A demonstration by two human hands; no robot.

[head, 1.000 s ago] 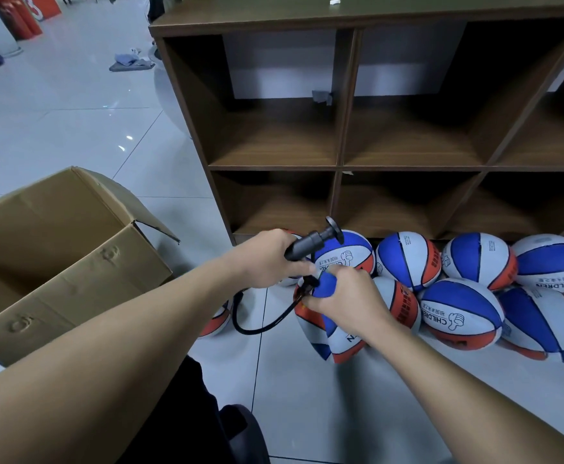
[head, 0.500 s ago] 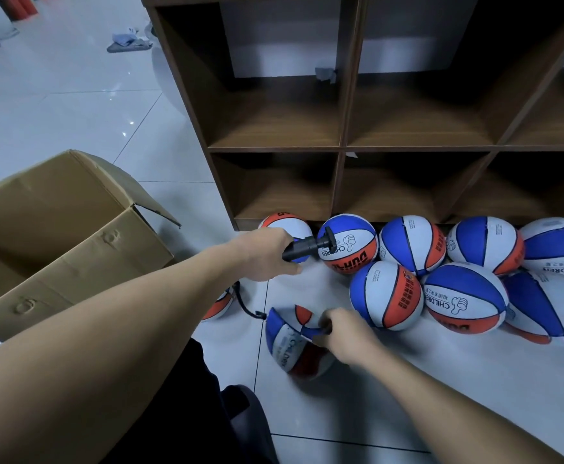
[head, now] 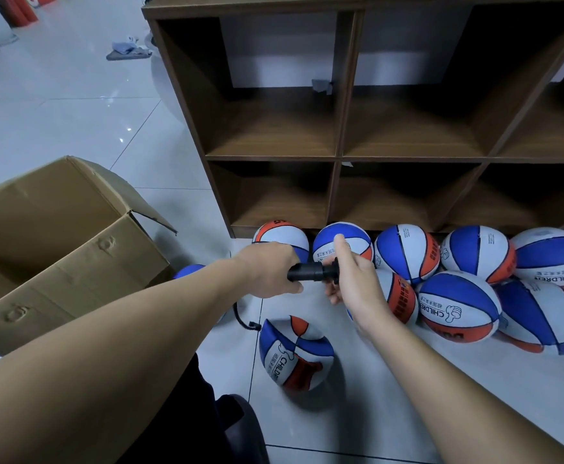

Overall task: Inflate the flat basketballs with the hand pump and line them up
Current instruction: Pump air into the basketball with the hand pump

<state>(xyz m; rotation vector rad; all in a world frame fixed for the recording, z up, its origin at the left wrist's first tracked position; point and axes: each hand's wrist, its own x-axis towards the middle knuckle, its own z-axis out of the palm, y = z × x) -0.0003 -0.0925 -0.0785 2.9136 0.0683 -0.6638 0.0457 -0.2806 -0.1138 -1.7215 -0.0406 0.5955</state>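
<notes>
Right of the cardboard box [head: 56, 249], the left hand [head: 267, 269] gripped the pump [head: 310, 272] barrel and the right hand [head: 354, 283] closed on its handle, above the flat ball [head: 294, 353] on the floor, so pumping seemingly came next, needing steady strokes.

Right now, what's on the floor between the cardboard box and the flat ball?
In the head view, only the pump's black hose lies on the tiles between cardboard box and flat ball.
</notes>
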